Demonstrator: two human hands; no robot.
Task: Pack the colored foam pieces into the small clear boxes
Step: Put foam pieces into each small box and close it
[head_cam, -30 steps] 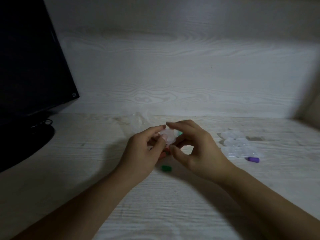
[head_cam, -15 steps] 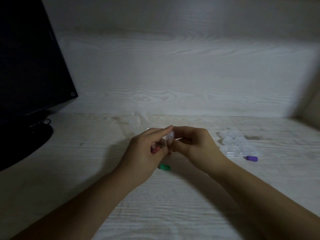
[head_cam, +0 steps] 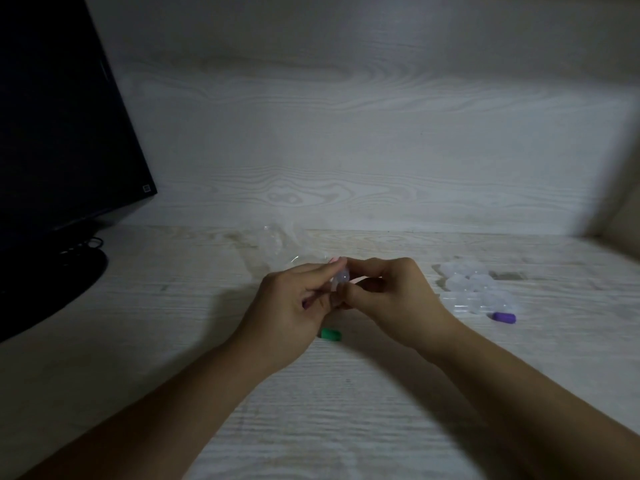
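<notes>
Both hands meet above the counter (head_cam: 346, 410): the left hand (head_cam: 294, 306) and right hand (head_cam: 388, 299) each pinch one small clear box (head_cam: 341, 277) between their fingertips, probably closing it (contents hidden). Next likely comes setting it down, then the green piece (head_cam: 330, 334) just below.

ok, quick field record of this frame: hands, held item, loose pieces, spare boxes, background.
left hand: pinches small clear box
right hand: pinches same box
small clear box: held between both hands above the desk
green foam piece: on desk, below hands
purple foam piece: on desk, right
spare clear boxes: clustered beside purple piece
monitor: far left
</notes>
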